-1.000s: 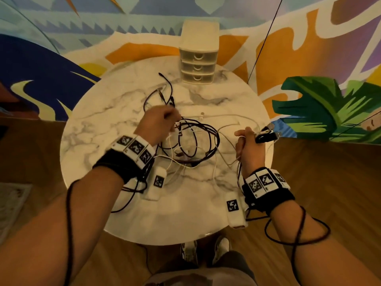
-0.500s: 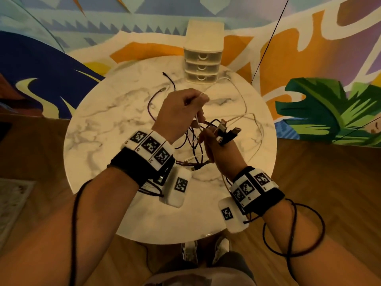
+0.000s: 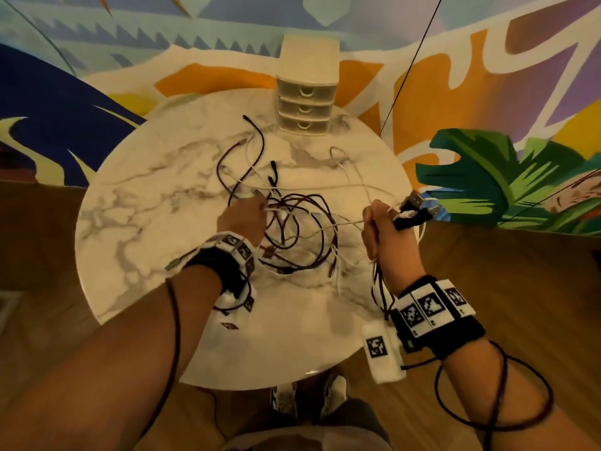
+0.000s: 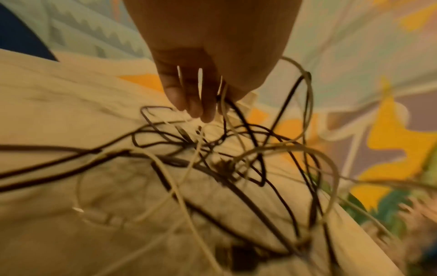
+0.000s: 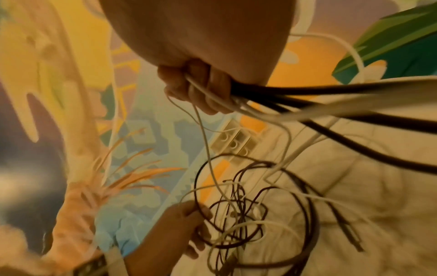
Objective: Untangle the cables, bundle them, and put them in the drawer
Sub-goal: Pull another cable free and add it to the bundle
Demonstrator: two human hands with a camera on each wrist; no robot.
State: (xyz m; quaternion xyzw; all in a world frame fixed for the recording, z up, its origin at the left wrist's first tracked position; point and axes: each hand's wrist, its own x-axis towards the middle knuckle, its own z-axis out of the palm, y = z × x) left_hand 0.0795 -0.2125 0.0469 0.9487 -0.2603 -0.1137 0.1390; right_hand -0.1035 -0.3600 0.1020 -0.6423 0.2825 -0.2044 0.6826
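Right hand: the right hand (image 3: 388,242), at the right of the head view near the table's edge, is clenched around several cable ends (image 3: 411,211), black and white, whose plugs stick out past the thumb; the right wrist view shows the fingers (image 5: 208,93) curled round the strands.
Left hand: the left hand (image 3: 242,219), left of centre, grasps strands at the left edge of the tangle; the left wrist view is blurred, with fingers (image 4: 189,97) pointing down and a white and a dark strand running between them and the thumb.
Cables: the cables (image 3: 299,229) lie as a knot of dark and white loops on the marble table (image 3: 136,203) between the two hands, with loose ends trailing toward the upper centre.
Drawer: the drawer unit (image 3: 305,107), three shut drawers, stands at the table's far edge, upper centre, apart from the tangle.
Background: a painted mural (image 3: 504,177) fills the top of the frame.
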